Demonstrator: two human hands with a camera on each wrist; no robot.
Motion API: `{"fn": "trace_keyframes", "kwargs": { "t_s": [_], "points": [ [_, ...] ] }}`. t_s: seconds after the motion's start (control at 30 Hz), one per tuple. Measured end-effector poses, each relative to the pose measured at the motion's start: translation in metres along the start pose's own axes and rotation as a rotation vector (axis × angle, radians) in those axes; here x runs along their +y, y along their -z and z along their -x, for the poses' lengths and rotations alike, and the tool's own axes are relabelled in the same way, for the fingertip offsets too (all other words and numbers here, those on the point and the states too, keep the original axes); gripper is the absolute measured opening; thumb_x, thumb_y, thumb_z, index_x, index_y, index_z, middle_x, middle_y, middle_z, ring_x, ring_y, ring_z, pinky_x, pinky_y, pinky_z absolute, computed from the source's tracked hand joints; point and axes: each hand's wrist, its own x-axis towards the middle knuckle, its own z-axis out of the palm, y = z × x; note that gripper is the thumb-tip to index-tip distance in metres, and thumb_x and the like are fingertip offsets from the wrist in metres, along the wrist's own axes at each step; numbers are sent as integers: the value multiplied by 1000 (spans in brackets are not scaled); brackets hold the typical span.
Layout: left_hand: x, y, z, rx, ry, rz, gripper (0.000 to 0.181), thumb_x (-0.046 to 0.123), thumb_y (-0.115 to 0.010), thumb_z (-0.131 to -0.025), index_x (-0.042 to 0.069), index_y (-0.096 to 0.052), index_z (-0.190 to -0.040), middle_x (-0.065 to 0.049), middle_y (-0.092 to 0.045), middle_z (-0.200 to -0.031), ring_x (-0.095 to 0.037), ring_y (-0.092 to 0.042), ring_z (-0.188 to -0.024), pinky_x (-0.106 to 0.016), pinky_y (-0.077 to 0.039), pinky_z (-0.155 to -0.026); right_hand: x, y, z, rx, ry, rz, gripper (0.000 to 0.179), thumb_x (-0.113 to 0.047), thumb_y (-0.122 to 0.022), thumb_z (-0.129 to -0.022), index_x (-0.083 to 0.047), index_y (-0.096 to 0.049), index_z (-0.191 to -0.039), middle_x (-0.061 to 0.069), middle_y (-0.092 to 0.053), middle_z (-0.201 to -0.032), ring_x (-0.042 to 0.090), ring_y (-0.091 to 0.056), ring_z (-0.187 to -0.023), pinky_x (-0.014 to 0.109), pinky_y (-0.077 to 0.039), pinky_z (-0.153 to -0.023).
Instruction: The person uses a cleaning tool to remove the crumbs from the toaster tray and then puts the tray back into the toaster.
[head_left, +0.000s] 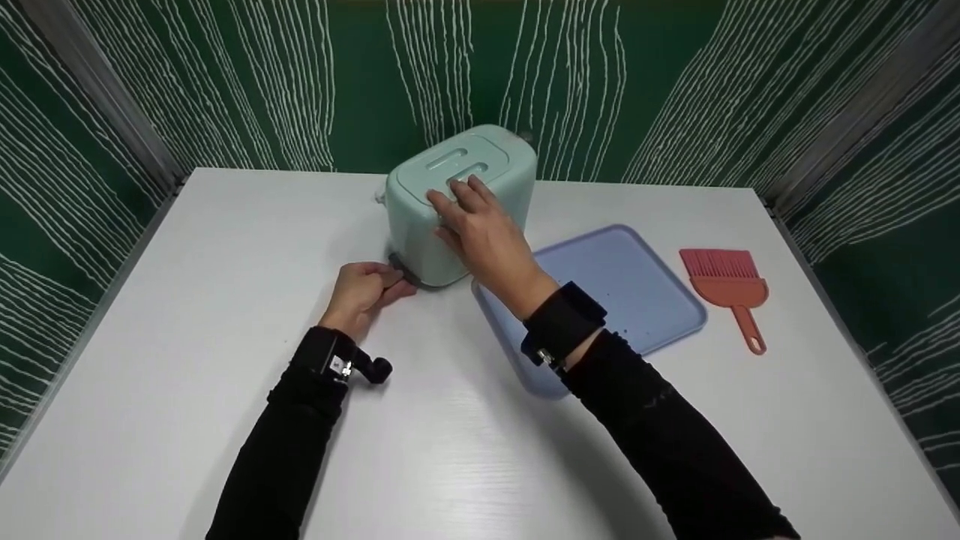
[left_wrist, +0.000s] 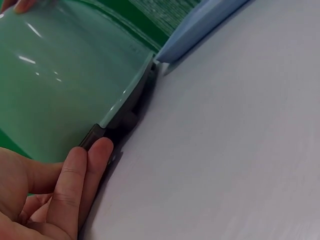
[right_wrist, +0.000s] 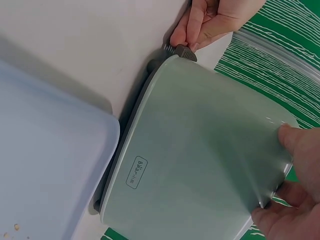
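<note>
A mint-green toaster [head_left: 420, 240] with two slots in its top stands at the back of the table. At its near left lower end is a dark ridged tab [right_wrist: 186, 52]. My left hand [head_left: 358, 296] pinches this tab between thumb and fingers, low by the tabletop; the left wrist view shows the fingers [left_wrist: 75, 185] at the toaster's bottom edge. On the toaster's top, my right hand [head_left: 487, 240] rests with its fingers spread near the front slot. In the right wrist view the thumb [right_wrist: 295, 140] touches the upper edge of the body.
Right of the toaster lies a blue-purple tray [head_left: 637, 300] with a few crumbs, its corner close to the toaster's base. Farther right is a red hand brush [head_left: 726, 281] with an orange-red handle. Green walls with white streaks stand behind the white table [head_left: 435, 450].
</note>
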Motion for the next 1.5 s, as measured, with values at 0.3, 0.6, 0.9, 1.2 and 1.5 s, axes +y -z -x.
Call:
{"fn": "trace_keyframes", "kwargs": {
  "t_s": [0.3, 0.6, 0.9, 1.2, 1.5],
  "points": [
    [-4, -8, 0, 5, -28, 31, 8, -9, -62, -102, -9, -64, -110, -13, -70, -99, -17, -79, -79, -25, -67, -82, 3, 0, 1, -12, 11, 1, 48, -18, -69, -107, -12, -58, -153, 23, -55, -157, 46, -48, -152, 57, -43, -127],
    [-4, -14, 1, 11, -31, -23, 7, -6, -63, -102, -9, -67, -108, -12, -71, -97, -16, -79, -80, -27, -68, -84, 3, 0, 1, -11, 20, -25, 49, -16, -69, -106, -12, -58, -153, 23, -55, -157, 47, -47, -151, 58, -45, -125],
    [-2, -13, 3, 58, -126, -284, 18, 1, -63, -104, -9, -72, -116, -12, -77, -94, -15, -80, -80, -25, -68, -79, 8, -6, 3, -53, 7, -87, 54, -19, -67, -108, -15, -51, -160, 20, -46, -166, 44, -36, -160, 55, -37, -131],
    [9, -12, 9, 121, -289, -632, 20, 9, -68, -101, -2, -74, -116, -17, -81, -93, -17, -78, -71, -16, -56, -61, 28, 3, 15, -94, 15, -302, 57, -23, -67, -109, -23, -49, -162, 10, -30, -177, 33, -18, -168, 50, -33, -134],
    [26, 0, 3, 193, -482, -868, 30, 19, -62, -108, -1, -71, -129, -21, -77, -118, -34, -74, -110, -42, -61, -95, 73, 24, 31, -53, -21, -210, 52, -23, -66, -109, -21, -53, -159, 10, -44, -170, 29, -37, -162, 50, -38, -131]
  ]
}}
